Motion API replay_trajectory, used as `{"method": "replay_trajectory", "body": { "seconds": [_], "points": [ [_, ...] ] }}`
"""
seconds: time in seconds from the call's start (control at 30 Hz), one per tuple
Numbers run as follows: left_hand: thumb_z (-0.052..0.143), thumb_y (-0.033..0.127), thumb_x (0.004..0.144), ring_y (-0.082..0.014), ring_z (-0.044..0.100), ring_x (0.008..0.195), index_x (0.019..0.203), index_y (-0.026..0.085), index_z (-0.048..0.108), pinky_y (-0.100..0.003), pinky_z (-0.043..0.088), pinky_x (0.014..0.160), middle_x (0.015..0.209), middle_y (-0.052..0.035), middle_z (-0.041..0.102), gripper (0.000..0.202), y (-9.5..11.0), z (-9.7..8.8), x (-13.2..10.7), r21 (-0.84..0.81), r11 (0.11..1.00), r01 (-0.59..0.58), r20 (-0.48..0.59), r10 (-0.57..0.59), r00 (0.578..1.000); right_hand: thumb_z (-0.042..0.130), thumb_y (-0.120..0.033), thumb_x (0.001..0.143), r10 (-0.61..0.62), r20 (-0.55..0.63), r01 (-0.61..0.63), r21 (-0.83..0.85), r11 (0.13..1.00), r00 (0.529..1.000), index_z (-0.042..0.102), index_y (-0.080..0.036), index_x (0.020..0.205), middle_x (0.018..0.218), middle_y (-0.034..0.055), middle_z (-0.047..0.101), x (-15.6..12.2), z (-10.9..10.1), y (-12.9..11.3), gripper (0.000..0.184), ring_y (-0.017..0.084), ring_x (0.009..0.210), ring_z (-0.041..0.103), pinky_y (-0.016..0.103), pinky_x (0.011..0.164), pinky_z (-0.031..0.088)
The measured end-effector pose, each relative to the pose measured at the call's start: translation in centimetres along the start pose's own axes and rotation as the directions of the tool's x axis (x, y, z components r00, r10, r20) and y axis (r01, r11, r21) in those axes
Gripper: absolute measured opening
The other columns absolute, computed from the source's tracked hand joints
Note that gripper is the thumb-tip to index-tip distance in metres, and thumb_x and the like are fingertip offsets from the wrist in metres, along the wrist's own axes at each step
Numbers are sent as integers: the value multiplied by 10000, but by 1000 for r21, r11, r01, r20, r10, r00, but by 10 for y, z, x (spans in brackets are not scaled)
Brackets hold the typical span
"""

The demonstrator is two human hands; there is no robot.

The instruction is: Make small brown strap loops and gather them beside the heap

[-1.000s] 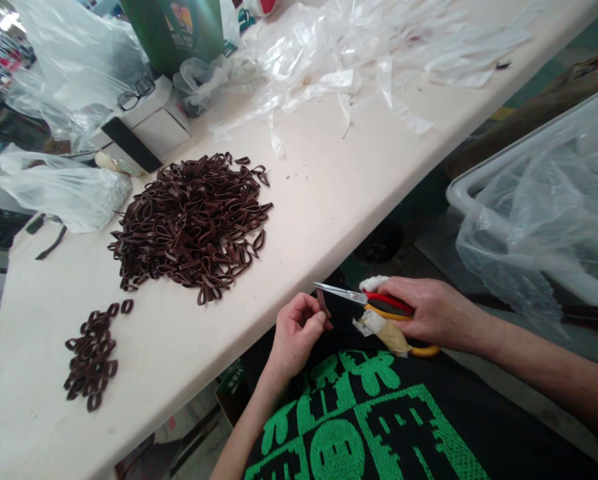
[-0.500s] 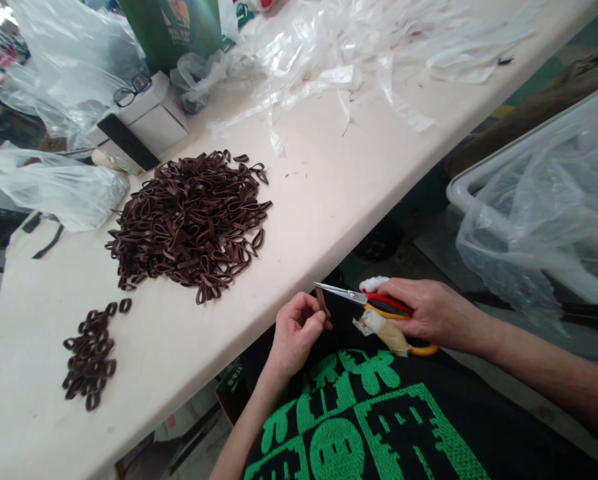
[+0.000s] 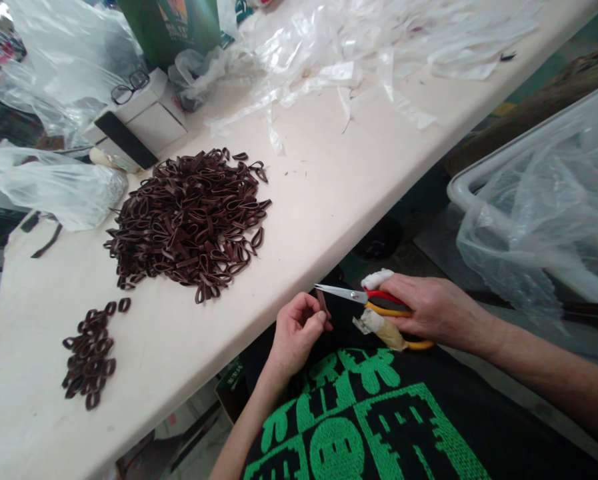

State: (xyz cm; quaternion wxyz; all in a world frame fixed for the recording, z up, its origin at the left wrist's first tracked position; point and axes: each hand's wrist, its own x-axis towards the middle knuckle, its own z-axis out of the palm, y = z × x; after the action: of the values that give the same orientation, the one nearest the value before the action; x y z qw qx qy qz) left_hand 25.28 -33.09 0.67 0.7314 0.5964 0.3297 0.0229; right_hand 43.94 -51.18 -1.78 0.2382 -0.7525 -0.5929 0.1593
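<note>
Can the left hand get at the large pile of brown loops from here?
Probably yes: only pale tabletop shows between the left hand and the large pile, though that hand pinches a brown strip.

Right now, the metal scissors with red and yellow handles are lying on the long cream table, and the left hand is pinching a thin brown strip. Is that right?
Not quite: the head view shows the scissors held in the right hand, not lying on the table. The left hand is indeed pinching the strip.
</note>
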Motion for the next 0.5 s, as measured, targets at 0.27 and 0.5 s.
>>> {"method": "replay_trajectory", "body": {
  "seconds": [0.27, 0.5],
  "points": [
    [630, 314, 813, -106, 573, 643, 772, 180, 521, -225, 415, 626, 774, 3, 618, 178, -4, -1, 0, 0, 1000, -6, 18, 6, 1000, 595, -490, 893, -32, -27, 31, -32, 999, 999, 651, -183, 992, 866, 47, 712, -5, 5, 7, 328, 201, 745, 691, 288, 631, 485],
    [633, 320, 810, -109, 565, 637, 766, 177, 525, -231, 411, 633, 754, 3, 616, 184, -3, -1, 0, 14, 1000, 2, 10, -2, 1000, 568, -493, 915, -57, -22, 56, -51, 997, 998, 646, -178, 1005, 876, 47, 710, -5, 7, 8, 337, 192, 759, 692, 276, 643, 485]
  ]
}}
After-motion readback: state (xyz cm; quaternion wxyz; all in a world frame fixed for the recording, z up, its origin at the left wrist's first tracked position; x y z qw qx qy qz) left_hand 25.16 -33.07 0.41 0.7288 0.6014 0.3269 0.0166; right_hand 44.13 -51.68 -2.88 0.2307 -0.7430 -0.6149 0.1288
